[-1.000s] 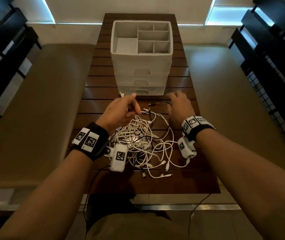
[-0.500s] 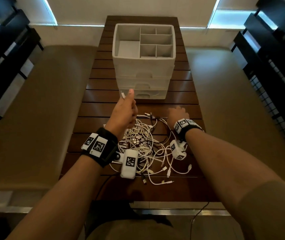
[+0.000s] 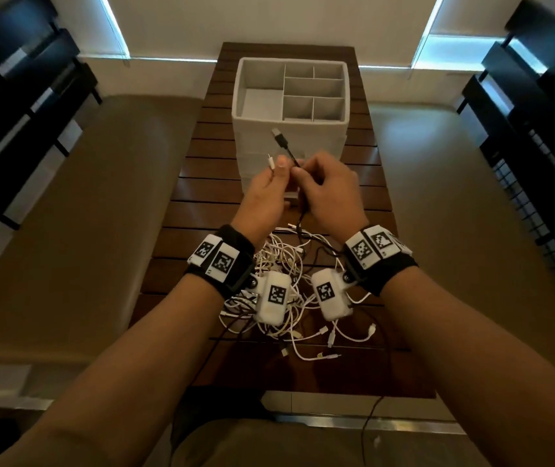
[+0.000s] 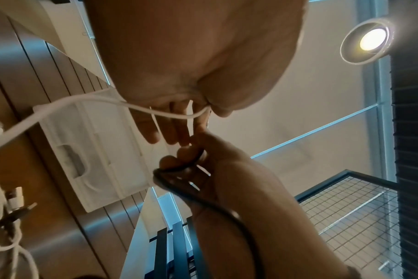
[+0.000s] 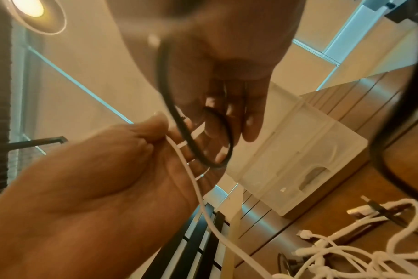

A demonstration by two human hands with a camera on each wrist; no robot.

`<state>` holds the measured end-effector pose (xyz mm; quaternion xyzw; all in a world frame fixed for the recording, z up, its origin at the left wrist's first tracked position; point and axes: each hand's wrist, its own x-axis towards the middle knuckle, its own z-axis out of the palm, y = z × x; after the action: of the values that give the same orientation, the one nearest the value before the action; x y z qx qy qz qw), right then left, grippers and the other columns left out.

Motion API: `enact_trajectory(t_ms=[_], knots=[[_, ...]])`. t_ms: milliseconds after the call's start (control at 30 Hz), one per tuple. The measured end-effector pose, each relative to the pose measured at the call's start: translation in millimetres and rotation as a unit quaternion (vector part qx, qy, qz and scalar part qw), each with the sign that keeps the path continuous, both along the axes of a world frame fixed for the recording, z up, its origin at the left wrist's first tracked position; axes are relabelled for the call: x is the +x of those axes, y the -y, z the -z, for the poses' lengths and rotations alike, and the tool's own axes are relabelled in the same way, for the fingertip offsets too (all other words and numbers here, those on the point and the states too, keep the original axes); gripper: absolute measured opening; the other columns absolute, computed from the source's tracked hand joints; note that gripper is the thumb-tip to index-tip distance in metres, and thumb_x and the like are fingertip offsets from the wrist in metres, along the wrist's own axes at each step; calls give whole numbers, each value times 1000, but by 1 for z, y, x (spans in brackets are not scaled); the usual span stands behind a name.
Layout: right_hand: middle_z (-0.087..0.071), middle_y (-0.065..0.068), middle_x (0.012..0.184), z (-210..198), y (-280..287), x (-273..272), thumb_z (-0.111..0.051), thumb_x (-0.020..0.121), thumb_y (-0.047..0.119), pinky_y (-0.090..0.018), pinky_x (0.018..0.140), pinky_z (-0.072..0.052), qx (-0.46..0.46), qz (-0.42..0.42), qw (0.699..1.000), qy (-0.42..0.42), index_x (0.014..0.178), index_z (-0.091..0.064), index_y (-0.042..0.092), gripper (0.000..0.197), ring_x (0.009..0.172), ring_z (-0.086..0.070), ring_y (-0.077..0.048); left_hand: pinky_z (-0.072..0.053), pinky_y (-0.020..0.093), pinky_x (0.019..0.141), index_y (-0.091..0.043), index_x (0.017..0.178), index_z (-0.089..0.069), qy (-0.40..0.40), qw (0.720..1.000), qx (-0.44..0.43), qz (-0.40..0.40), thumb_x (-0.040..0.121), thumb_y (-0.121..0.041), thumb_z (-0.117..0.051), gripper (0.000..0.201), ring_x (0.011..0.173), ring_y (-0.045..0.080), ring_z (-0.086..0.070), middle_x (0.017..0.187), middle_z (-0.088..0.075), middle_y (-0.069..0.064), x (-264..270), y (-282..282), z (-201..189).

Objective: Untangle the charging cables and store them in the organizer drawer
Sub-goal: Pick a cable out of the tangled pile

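Observation:
A tangle of white charging cables (image 3: 281, 264) lies on the wooden slat table (image 3: 198, 210), below my raised hands. My left hand (image 3: 276, 170) pinches a white cable (image 4: 84, 99) near its small connector (image 3: 270, 161). My right hand (image 3: 303, 172) grips a black cable (image 3: 290, 156) whose USB plug (image 3: 279, 138) sticks up in front of the white organizer (image 3: 303, 136). Both cables trail down into the tangle (image 5: 341, 249). In the right wrist view the black cable (image 5: 166, 98) loops under my right fingers. The organizer drawers (image 4: 95, 151) are closed.
The organizer's top tray (image 3: 240, 92) is split into several compartments. Tan benches (image 3: 84, 214) flank the table on both sides. Black metal racks (image 3: 539, 129) stand at the far left and right. A thin black wire (image 3: 370, 423) hangs off the near table edge.
Both hands rose from the tangle and came together in front of the organizer. My right hand took up the black cable; my left hand kept its white cable.

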<state>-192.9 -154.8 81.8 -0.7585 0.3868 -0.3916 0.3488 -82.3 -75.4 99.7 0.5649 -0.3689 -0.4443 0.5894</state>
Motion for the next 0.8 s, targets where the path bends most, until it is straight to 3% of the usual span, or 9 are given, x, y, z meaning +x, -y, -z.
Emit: enact_trajectory(t_ms=[133,200,300,400,433,500,567,700,800], knots=[[-68,5,78,-5,-14,-3,-64,102,20,-17,55,-52,22,-62,998,-7,91,-59,7,18,63,-66,0,-59,24,70,-3,127,-64,-27,999,-11,-35,115,-35,-29,49,91,9,-75,110,-74,7,-2,-6,1],[-66,7,79,-1,-24,-6,-62,103,17,-17,59,-50,15,-95,995,-15,98,-61,17,5,67,-65,-1,-58,25,70,-5,118,-67,-32,998,-8,-53,114,-37,-32,47,87,11,-75,101,-75,6,-2,-7,0],[-67,2,86,4,-34,-6,-58,104,14,-21,63,-51,13,-107,994,19,121,-63,24,21,71,-65,-8,-57,24,67,-11,104,-68,-66,996,-2,-55,113,-40,-37,43,79,10,-72,87,-72,3,-2,-4,-8],[-65,8,83,3,-35,-6,-58,104,17,-27,64,-54,40,-110,991,57,132,-58,39,35,71,-63,-6,-55,22,62,-13,96,-64,-91,994,-3,-58,112,-40,-38,40,68,5,-68,73,-69,-6,-8,-6,-13],[-65,9,82,2,-38,-6,-58,105,18,-29,64,-56,50,-114,990,62,131,-59,39,34,69,-63,-6,-55,22,62,-14,93,-62,-100,993,-7,-61,112,-39,-39,40,68,5,-68,71,-69,-7,-8,-6,-13],[-64,9,75,4,-39,-8,-59,105,22,-33,59,-54,64,-112,990,55,108,-65,25,7,62,-62,-9,-58,30,74,-15,87,-57,-127,989,-31,-68,112,-39,-39,40,76,11,-68,76,-69,-3,-6,-5,-15],[-61,9,70,9,-42,-10,-56,106,32,-36,57,-51,92,-103,990,38,96,-59,17,19,58,-58,-9,-58,39,83,-16,85,-53,-150,984,-68,-72,112,-41,-37,41,76,17,-65,74,-63,0,1,-4,-24],[-55,6,70,24,-47,-15,-58,102,46,-29,52,-43,166,-169,972,-15,107,-53,24,23,54,-48,-6,-45,28,55,-18,85,-49,-170,978,-115,-42,112,-46,-32,43,55,10,-40,64,-38,-5,19,-2,-51],[-56,11,61,23,-42,-16,-60,102,41,-22,57,-40,68,-193,970,-130,74,-57,26,32,53,-49,-3,-27,21,39,-18,82,-48,-224,965,-134,1,112,-49,-30,47,47,7,-26,61,-30,-5,30,-4,-57]])
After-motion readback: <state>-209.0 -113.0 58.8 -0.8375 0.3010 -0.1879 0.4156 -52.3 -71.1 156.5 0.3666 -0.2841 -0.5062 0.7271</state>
